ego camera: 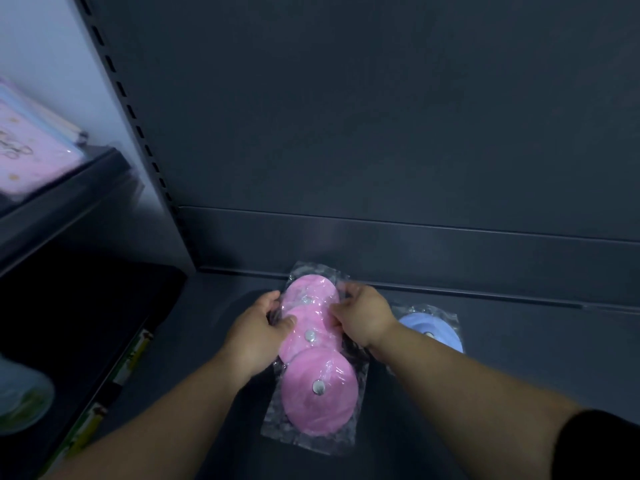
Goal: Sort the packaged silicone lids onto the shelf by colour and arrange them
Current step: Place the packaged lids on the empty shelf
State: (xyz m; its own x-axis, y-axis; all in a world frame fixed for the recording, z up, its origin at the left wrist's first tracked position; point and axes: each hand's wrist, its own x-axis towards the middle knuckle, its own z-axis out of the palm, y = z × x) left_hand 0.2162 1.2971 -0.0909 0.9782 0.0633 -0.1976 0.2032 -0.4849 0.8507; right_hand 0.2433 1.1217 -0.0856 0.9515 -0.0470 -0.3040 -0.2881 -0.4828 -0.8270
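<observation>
Three pink silicone lids in clear plastic packets point(317, 362) lie overlapping in a row on the dark shelf point(519, 341), running from the back wall toward me. My left hand point(258, 336) grips the left edge of the packets, thumb on the middle lid. My right hand point(362, 318) pinches their right edge near the rear lid. A packaged blue lid point(438, 329) lies on the shelf to the right, partly hidden behind my right wrist.
The shelf's dark back panel point(381, 133) rises straight behind. A slotted upright point(138, 133) stands at the left. Beyond it a neighbouring shelf holds a pink packaged item point(31, 147). Lower left shows green-yellow price labels point(133, 355) on a shelf edge.
</observation>
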